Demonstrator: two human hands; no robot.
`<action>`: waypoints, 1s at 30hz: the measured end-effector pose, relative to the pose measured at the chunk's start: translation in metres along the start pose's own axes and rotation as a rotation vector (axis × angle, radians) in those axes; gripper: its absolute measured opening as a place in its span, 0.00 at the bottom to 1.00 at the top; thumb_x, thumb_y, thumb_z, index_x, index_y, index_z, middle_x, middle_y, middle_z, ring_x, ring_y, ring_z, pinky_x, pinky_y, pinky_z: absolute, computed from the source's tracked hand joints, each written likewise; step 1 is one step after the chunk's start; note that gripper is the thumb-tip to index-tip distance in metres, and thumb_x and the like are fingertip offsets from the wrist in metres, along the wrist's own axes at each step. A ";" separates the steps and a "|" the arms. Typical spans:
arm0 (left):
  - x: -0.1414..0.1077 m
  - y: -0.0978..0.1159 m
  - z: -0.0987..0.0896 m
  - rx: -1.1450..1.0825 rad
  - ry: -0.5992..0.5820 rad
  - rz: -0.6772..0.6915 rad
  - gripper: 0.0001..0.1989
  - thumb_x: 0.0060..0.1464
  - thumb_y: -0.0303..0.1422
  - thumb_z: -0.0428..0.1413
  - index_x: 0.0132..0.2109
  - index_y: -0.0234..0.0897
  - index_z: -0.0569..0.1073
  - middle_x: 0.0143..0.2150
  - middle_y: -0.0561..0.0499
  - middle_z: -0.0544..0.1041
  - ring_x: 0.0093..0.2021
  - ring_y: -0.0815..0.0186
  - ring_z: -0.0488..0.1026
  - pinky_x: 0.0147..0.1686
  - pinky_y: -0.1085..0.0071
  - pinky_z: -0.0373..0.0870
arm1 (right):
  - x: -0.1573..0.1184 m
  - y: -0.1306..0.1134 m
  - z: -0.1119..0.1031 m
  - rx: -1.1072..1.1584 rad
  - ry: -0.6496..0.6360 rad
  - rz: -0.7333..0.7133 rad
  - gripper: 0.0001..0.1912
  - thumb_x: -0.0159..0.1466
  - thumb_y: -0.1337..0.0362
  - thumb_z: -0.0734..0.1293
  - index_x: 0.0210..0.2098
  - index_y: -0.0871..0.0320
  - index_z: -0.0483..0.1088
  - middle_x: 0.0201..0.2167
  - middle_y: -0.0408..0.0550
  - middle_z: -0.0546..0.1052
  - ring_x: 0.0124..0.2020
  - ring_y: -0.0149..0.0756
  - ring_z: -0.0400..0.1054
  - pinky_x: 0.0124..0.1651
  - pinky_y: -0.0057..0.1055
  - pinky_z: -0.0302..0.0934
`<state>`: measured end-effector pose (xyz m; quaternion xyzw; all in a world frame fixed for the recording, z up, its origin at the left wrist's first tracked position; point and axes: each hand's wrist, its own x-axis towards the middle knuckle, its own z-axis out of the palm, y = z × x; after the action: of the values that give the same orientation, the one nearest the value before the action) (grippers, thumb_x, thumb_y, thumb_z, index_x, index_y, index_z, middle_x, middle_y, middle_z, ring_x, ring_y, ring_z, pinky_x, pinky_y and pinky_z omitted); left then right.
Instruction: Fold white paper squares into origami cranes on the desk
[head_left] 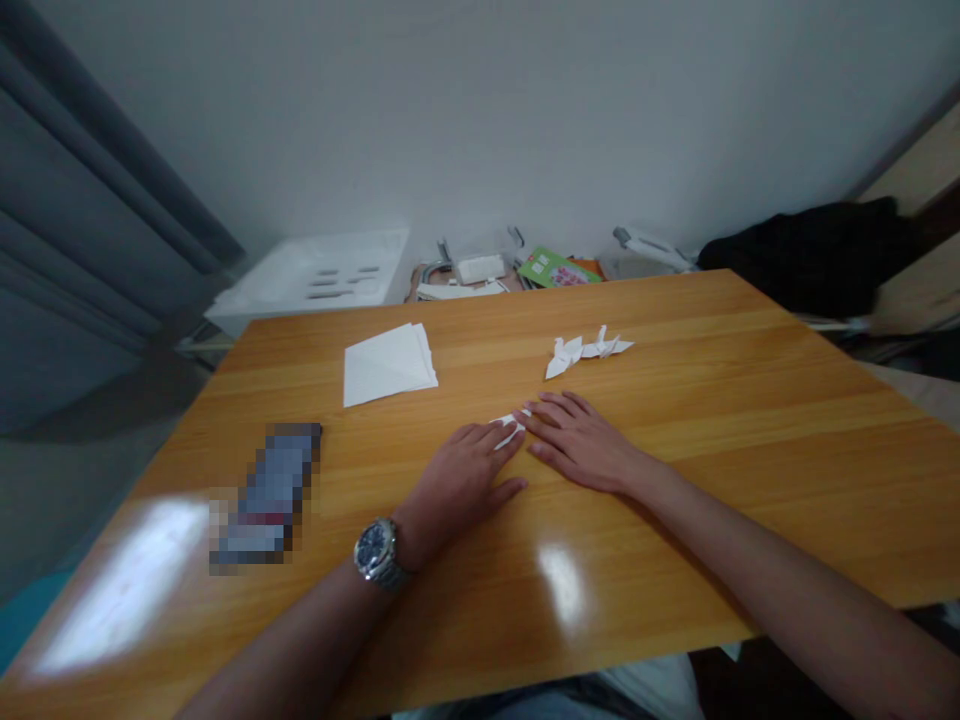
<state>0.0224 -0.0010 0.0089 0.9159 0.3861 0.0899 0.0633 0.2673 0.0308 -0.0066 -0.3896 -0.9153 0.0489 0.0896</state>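
A small folded piece of white paper [510, 430] lies on the wooden table [712, 400], partly covered by my fingers. My left hand [474, 470], with a metal watch [376, 550] at the wrist, rests flat with its fingertips on the paper. From the other side, my right hand [574, 438] lies flat with fingers spread, its foremost fingertips touching the paper's right end. Just beyond the right hand stand two folded paper cranes, a left one [564, 355] and a right one [604, 346], close together.
A stack of white paper sheets [390, 364] lies at the table's back left. Nearer on the left is a pixelated phone-like object [271, 495]. Behind the table are a white plastic piece with slots [322, 270], a green booklet [556, 268] and dark cloth [810, 255].
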 end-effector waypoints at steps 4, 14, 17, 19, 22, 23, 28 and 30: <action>-0.001 -0.001 -0.001 -0.004 -0.003 -0.002 0.30 0.65 0.45 0.54 0.69 0.37 0.63 0.68 0.43 0.66 0.65 0.54 0.65 0.65 0.56 0.60 | -0.001 0.002 0.002 0.009 0.009 0.019 0.26 0.76 0.56 0.50 0.68 0.54 0.60 0.66 0.51 0.67 0.69 0.49 0.55 0.70 0.54 0.49; -0.004 -0.006 0.004 -0.008 -0.007 0.005 0.30 0.66 0.45 0.52 0.69 0.38 0.61 0.70 0.44 0.64 0.67 0.54 0.63 0.67 0.57 0.59 | 0.000 0.011 0.010 0.091 0.081 0.102 0.27 0.76 0.58 0.50 0.71 0.57 0.55 0.71 0.53 0.60 0.70 0.42 0.55 0.71 0.48 0.52; -0.005 -0.008 0.007 -0.021 -0.001 0.008 0.30 0.66 0.46 0.51 0.70 0.39 0.60 0.71 0.44 0.62 0.69 0.55 0.62 0.68 0.57 0.58 | 0.000 0.013 0.011 0.108 0.083 0.106 0.27 0.76 0.57 0.50 0.72 0.55 0.55 0.71 0.52 0.61 0.70 0.43 0.55 0.71 0.49 0.52; -0.004 -0.009 0.008 -0.032 0.008 0.015 0.31 0.67 0.46 0.51 0.70 0.39 0.59 0.71 0.44 0.61 0.70 0.55 0.60 0.69 0.56 0.57 | -0.001 0.013 0.010 0.114 0.090 0.098 0.28 0.76 0.55 0.51 0.72 0.55 0.52 0.71 0.52 0.59 0.71 0.44 0.54 0.70 0.50 0.52; -0.002 -0.010 0.011 -0.046 0.017 0.027 0.31 0.67 0.46 0.50 0.71 0.39 0.58 0.72 0.43 0.60 0.71 0.57 0.59 0.70 0.57 0.56 | -0.001 0.012 0.009 0.120 0.094 0.052 0.30 0.75 0.53 0.52 0.74 0.54 0.48 0.72 0.52 0.57 0.72 0.44 0.51 0.71 0.51 0.50; -0.002 -0.011 0.011 -0.050 0.018 0.030 0.31 0.67 0.45 0.50 0.71 0.39 0.57 0.72 0.43 0.60 0.71 0.57 0.59 0.70 0.57 0.55 | -0.002 0.012 0.008 0.122 0.084 0.026 0.30 0.75 0.53 0.52 0.74 0.54 0.48 0.72 0.51 0.56 0.72 0.43 0.50 0.72 0.50 0.49; 0.001 -0.011 0.010 -0.050 0.006 0.029 0.32 0.67 0.46 0.51 0.71 0.39 0.57 0.72 0.45 0.60 0.73 0.55 0.53 0.71 0.55 0.53 | -0.001 0.010 0.008 0.127 0.011 -0.053 0.30 0.76 0.52 0.52 0.73 0.58 0.51 0.72 0.53 0.56 0.74 0.40 0.47 0.73 0.47 0.46; 0.001 -0.012 0.009 -0.048 -0.010 0.028 0.32 0.67 0.47 0.50 0.71 0.38 0.57 0.73 0.45 0.59 0.73 0.55 0.54 0.71 0.56 0.53 | -0.001 0.009 0.009 0.128 -0.002 -0.048 0.31 0.76 0.52 0.52 0.73 0.58 0.50 0.72 0.53 0.55 0.73 0.41 0.48 0.73 0.47 0.47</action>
<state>0.0170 0.0074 -0.0024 0.9198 0.3706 0.0956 0.0861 0.2731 0.0361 -0.0168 -0.3611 -0.9194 0.1057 0.1148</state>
